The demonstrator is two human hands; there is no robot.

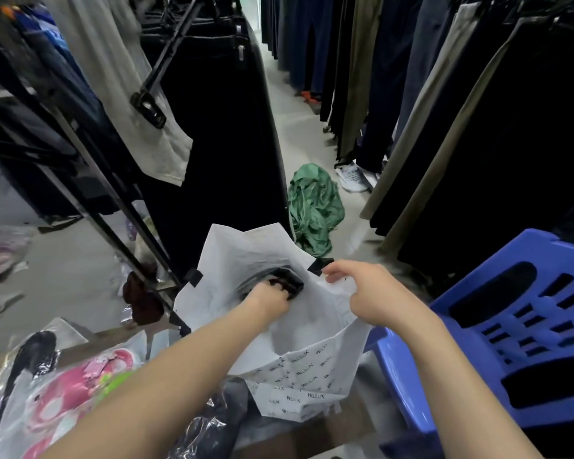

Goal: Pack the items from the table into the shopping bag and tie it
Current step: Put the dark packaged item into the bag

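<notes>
A white shopping bag (246,260) with small printed lettering stands open in front of me at the table's far edge. My left hand (270,298) reaches down inside it, fingers closed on a black item (289,281) that sits in the bag's mouth. My right hand (362,286) pinches the bag's right rim and holds it up and open. Plastic-wrapped items lie on the table at lower left: a pink and white packet (67,389) and a dark wrapped garment (209,425).
A blue plastic chair (517,329) stands close on the right. Racks of hanging dark trousers line both sides of a narrow aisle. A green garment (314,207) lies crumpled on the floor beyond the bag. A black rack frame (120,207) slants at left.
</notes>
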